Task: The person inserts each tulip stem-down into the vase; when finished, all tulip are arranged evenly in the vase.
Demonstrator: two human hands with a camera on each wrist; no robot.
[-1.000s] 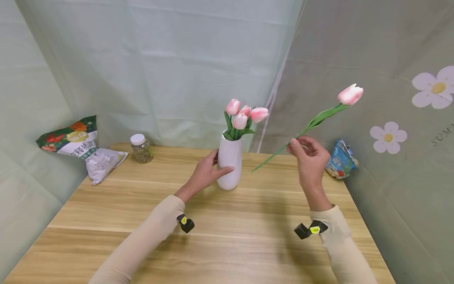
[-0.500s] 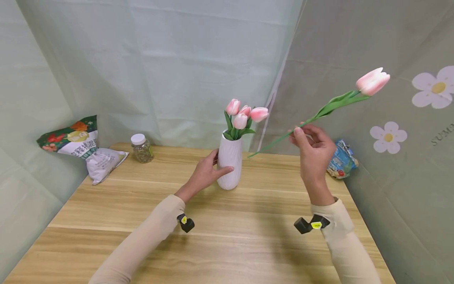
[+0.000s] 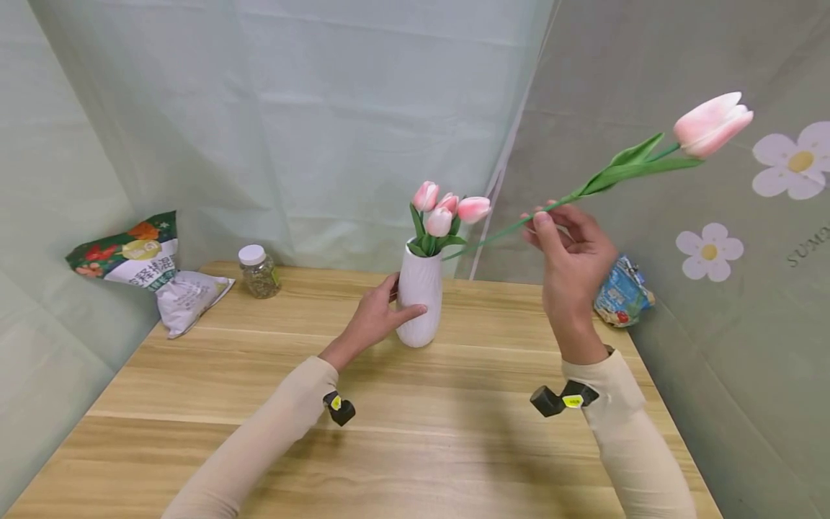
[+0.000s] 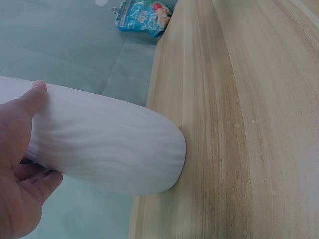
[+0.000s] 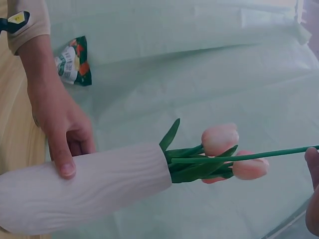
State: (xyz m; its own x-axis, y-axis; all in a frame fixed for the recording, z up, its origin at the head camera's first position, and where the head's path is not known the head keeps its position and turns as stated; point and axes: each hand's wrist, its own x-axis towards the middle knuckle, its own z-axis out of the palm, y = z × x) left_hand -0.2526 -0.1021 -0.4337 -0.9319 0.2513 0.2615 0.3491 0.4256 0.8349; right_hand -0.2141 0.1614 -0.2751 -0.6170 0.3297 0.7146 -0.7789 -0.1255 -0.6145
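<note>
A white ribbed vase (image 3: 423,295) stands upright near the back of the table, with several pink tulips (image 3: 439,221) in its mouth. My left hand (image 3: 375,311) grips the vase from its left side, thumb across the front; the left wrist view shows the vase's base on the wood. Up to the right, my right hand (image 3: 573,256) pinches the green stem of a single pink tulip (image 3: 712,126). Its bloom points up and right, and its stem slants down left. In the right wrist view the stem end (image 5: 174,160) overlaps the leaves close to the vase's rim.
A jar with a white lid (image 3: 259,271) stands at the back left of the wooden table (image 3: 363,461). Beside it a printed bag (image 3: 152,270) leans against the curtain. A blue snack packet (image 3: 624,292) sits at the back right edge. Curtains (image 3: 311,130) enclose the table.
My right hand has risen slightly, bringing the tulip's stem end up and left to the vase's rim while the bloom swung up and right. The left hand and vase have stayed still.
</note>
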